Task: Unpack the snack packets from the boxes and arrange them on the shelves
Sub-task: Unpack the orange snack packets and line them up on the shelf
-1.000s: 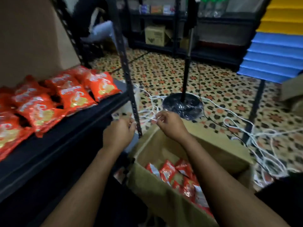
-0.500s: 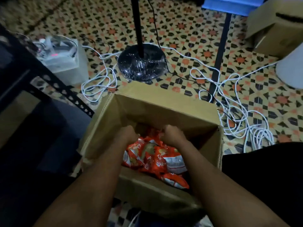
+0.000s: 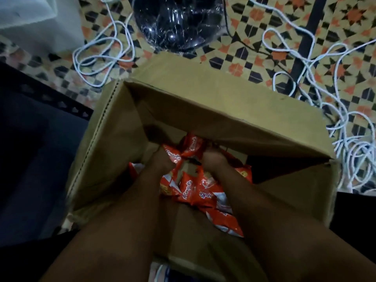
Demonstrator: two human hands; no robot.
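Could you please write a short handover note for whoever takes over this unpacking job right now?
Left hand: down in the cardboard box, fingers curled among the snack packets; it seems to be gripping some.
Right hand: also in the box, curled over packets near the far wall; the exact grip is hidden.
Things: red packets lie in a loose heap at the box bottom. The box stands open on the tiled floor, with white cable lying around it and a black round stand base just beyond.
Done: nothing visible here; no shelf with packets is in view.
Left: lift the handfuls out, shelve them, and empty the box.
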